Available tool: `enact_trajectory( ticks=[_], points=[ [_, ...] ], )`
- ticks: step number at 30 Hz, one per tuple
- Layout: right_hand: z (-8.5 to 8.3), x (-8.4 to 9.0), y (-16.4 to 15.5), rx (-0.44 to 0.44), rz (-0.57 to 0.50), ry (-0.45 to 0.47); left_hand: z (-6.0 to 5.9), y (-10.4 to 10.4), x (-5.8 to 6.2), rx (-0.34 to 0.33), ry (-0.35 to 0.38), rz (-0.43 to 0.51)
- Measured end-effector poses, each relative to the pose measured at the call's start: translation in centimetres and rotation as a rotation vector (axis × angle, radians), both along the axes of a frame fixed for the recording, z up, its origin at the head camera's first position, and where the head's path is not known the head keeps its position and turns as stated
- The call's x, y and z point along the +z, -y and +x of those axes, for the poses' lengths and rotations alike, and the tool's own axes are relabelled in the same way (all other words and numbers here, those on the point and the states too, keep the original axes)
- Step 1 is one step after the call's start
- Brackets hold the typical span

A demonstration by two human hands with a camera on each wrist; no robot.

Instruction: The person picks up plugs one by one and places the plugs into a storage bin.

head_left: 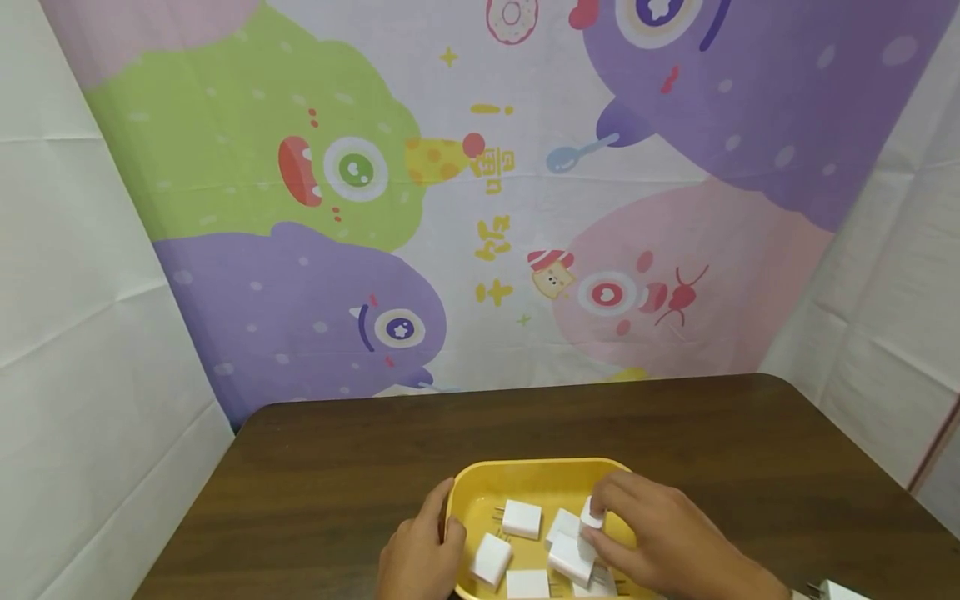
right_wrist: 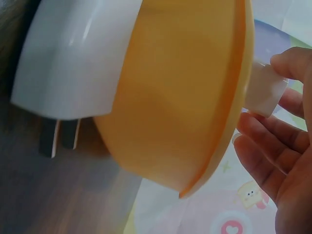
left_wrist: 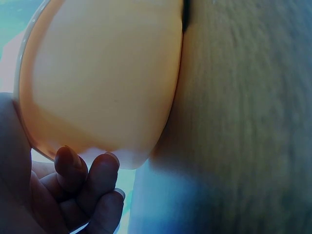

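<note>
I see the table (head_left: pixel 750 450) bearing a yellow tray (head_left: pixel 525 477) near its front edge, with several white plugs loose inside. My worry: the tray could skid or tip if the left hand (head_left: pixel 420 554) lets its grip slip, and the pinched plug's prongs might snag a neighbour on the way up. The left hand curls round the tray's left rim, thumb over the edge. The right hand (head_left: pixel 660 542) pinches one plug (head_left: pixel 591 515) between thumb and fingertips, inside the tray.

Dark wood table (head_left: pixel 750 450). Cartoon monster backdrop (head_left: pixel 480 192) behind it, white creased sheets (head_left: pixel 82 292) either side. White plug (head_left: pixel 840 591) at table's near-right edge.
</note>
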State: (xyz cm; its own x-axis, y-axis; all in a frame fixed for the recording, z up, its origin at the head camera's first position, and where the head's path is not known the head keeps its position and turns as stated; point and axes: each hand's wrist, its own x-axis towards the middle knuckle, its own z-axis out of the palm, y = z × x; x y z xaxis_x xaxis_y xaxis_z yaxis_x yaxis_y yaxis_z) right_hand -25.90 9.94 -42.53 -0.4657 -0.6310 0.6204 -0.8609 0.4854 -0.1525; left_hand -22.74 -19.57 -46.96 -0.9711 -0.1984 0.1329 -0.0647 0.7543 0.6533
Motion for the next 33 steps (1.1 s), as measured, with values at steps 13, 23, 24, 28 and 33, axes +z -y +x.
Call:
enact_trajectory(
  ticks=[13, 23, 24, 28, 33],
  points=[
    [-0.2, 0.9, 2.0, -0.038, 0.039, 0.0, 0.1, 0.0, -0.2, 0.008, -0.021, -0.009],
    [-1.5, 1.4, 4.2, 0.064, -0.005, -0.049, 0.2, 0.0, -0.1, 0.002, -0.018, -0.02],
    [-1.5, 1.4, 4.5, 0.07, -0.006, -0.053, 0.2, 0.0, -0.2, 0.002, -0.021, -0.022],
    [-1.7, 1.5, 5.5, 0.081, 0.006, -0.079, 0.2, 0.0, -0.2, -0.001, -0.027, -0.026],
    [-1.8, 1.6, 6.7, 0.08, 0.042, -0.084, 0.1, 0.0, -0.1, 0.001, -0.038, -0.027]
  ],
)
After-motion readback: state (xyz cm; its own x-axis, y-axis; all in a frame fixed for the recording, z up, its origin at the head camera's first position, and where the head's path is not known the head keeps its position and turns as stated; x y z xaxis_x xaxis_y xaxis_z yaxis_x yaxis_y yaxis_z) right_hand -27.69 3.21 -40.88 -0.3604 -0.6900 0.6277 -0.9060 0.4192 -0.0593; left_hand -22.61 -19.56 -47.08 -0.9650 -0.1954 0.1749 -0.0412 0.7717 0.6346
